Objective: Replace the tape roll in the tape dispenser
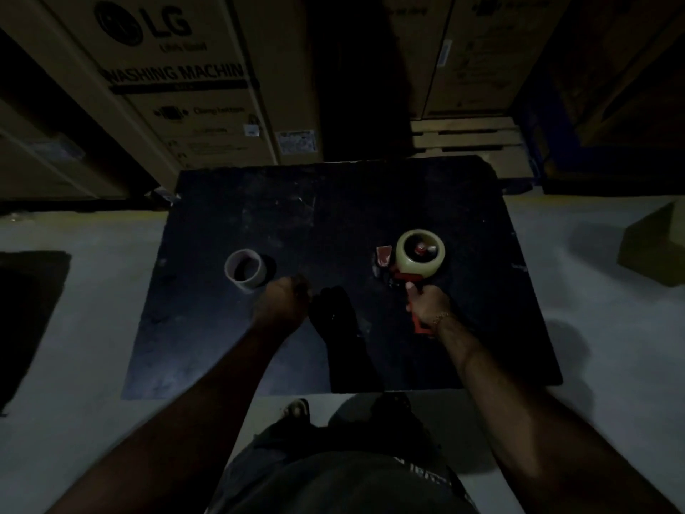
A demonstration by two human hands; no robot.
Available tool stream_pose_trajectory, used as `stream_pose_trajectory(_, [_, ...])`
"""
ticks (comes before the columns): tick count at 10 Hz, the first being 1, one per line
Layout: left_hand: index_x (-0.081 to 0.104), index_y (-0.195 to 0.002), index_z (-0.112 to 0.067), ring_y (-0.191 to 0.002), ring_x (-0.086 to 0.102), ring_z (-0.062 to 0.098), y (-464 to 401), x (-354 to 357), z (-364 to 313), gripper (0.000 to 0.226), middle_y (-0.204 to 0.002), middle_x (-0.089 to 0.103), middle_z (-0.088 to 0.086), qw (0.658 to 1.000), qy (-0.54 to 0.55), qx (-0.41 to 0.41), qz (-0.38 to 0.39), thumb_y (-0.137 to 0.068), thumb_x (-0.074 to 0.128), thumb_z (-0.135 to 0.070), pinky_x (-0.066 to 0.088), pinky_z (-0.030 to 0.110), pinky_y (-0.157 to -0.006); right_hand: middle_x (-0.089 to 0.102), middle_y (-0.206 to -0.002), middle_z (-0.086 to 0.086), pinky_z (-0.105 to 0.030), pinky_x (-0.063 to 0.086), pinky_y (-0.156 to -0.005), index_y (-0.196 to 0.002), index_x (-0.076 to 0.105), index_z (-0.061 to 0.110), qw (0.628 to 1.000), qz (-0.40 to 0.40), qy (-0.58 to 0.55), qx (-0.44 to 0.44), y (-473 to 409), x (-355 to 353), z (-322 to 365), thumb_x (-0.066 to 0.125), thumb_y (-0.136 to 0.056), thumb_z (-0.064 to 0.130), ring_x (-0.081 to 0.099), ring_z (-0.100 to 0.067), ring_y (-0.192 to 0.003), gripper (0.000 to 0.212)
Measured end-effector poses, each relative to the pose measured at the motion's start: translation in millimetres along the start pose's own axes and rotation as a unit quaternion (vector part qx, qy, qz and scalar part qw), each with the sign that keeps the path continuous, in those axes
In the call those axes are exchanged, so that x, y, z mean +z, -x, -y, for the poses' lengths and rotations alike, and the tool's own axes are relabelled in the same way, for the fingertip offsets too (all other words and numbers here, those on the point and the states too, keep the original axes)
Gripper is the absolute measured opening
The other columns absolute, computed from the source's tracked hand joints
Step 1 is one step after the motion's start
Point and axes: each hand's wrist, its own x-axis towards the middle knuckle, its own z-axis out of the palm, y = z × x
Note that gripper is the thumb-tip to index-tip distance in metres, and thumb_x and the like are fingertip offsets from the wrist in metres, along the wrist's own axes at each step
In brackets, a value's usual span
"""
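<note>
A red tape dispenser (402, 274) lies on a dark square table (333, 217) with a full pale tape roll (420, 255) mounted on its wheel. My right hand (426, 304) grips the dispenser's red handle. To the left stands an empty cardboard tape core (244, 269), on its edge and tilted. My left hand (285, 300) hovers just to the right of the core with its fingers curled shut, apart from it and holding nothing I can see. The scene is very dim.
Large cardboard boxes (178, 87) marked as washing machines stand behind the table. A wooden pallet (467, 139) sits at the back right. A small box (652, 250) lies on the pale floor to the right. My foot (296, 408) shows below the table's near edge.
</note>
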Motion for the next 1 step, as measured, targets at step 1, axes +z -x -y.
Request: stream_pose_trajectory(1, [0.074,-0.1,-0.018,-0.091,0.074,0.033,-6.9,1.3,7.0,0.039,-0.099,0.077,0.01,1.0,-0.008,0.014,-0.001,-0.085,0.047,-0.04,0.061,0.048,-0.076,0.076,-0.109,-0.022,-0.035,0.051,-0.08,-0.109,0.072,-0.003,1.0,-0.005,0.016,0.014,-5.2,2.7,1.2,0.055,-0.101,0.045,0.071,-0.04,-0.102,0.051])
